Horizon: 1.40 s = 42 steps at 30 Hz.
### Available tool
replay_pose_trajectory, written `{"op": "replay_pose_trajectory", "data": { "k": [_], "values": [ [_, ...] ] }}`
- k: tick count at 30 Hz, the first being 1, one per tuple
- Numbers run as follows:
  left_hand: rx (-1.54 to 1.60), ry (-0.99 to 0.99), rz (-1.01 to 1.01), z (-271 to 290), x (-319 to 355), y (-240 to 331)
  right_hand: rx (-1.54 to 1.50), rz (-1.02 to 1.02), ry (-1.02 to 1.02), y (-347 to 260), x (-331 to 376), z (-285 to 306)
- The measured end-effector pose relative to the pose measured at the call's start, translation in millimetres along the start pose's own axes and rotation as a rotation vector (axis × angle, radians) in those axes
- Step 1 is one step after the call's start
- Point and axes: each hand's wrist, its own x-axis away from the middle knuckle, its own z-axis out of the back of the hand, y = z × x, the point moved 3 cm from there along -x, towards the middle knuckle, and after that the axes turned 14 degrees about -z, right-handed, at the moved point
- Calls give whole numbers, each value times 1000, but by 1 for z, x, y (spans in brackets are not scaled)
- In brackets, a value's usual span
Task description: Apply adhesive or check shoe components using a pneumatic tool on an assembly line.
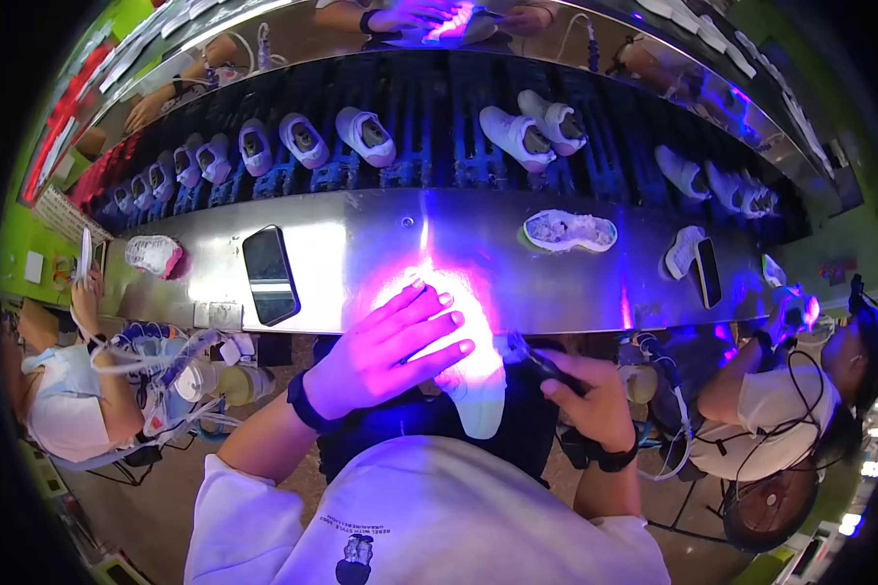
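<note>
A pale shoe (pixel 481 402) lies in bright pink and violet light at the bench's front edge, with one end reaching over my lap. My left hand (pixel 380 353) holds it from above, fingers spread along it; the glare hides much of the shoe's detail. In my right hand (pixel 595 398) is a dark-handled brush (pixel 548 366), its light-coloured head close against the shoe's right side. Whether the brush touches the shoe, I cannot tell.
The metal bench (pixel 351 229) carries a phone (pixel 271 276), a white sole (pixel 569 231) and a pink-edged sole (pixel 154 255). Behind it, several white shoes (pixel 366 135) sit on a dark conveyor (pixel 424 107). Co-workers sit at left (pixel 78 400) and right (pixel 766 409).
</note>
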Motion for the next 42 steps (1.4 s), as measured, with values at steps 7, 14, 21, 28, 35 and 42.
{"op": "replay_pose_trajectory", "data": {
  "k": [7,14,21,28,35,42],
  "values": [
    [18,97,169,-10,-1,6,-74,-28,-26,21,14,1],
    [15,97,289,-12,17,12,-235,-89,-40,36,23,-22],
    [-24,57,475,-11,22,20,-368,-170,-61,48,44,-43],
    [8,48,586,-5,28,25,-14,-13,205,25,45,-39],
    [235,13,711,1,32,17,332,157,181,-24,26,-14],
    [437,-4,689,-12,30,5,165,117,129,-5,5,-6]
  ]
}}
